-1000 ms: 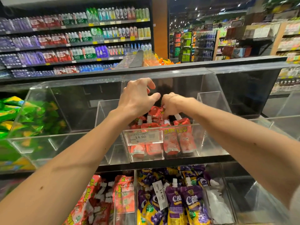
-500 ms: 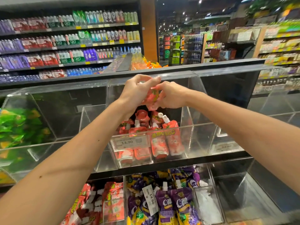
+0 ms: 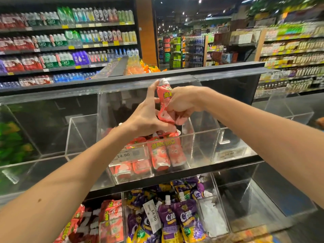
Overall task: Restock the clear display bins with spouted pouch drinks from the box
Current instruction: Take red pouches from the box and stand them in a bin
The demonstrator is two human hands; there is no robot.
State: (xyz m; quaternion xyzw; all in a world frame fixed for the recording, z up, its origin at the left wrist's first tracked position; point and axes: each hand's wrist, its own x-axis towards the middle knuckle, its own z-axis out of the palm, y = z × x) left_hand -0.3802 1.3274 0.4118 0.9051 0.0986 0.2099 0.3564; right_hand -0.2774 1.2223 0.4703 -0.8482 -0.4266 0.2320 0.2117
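A red spouted pouch point(image 3: 164, 100) with a white cap stands upright in the air above the middle clear bin point(image 3: 201, 132). My right hand point(image 3: 185, 102) grips it from the right. From the left, my left hand point(image 3: 145, 118) holds it, index finger stretched up along its edge and thumb under its bottom. Below the hands, several red pouches point(image 3: 159, 153) stand in the bin behind a 14.90 price tag point(image 3: 124, 156). The box is out of view.
Purple pouches point(image 3: 177, 218) and more red ones point(image 3: 109, 220) fill the lower bins. Green packs point(image 3: 10, 142) lie in the left bin. Another clear bin point(image 3: 231, 142) adjoins on the right. Drink shelves point(image 3: 66, 41) stand behind the display.
Both hands have risen out of the bin, lifting one red pouch from among the others. The pouch now stands upright between them, higher than half a second ago.
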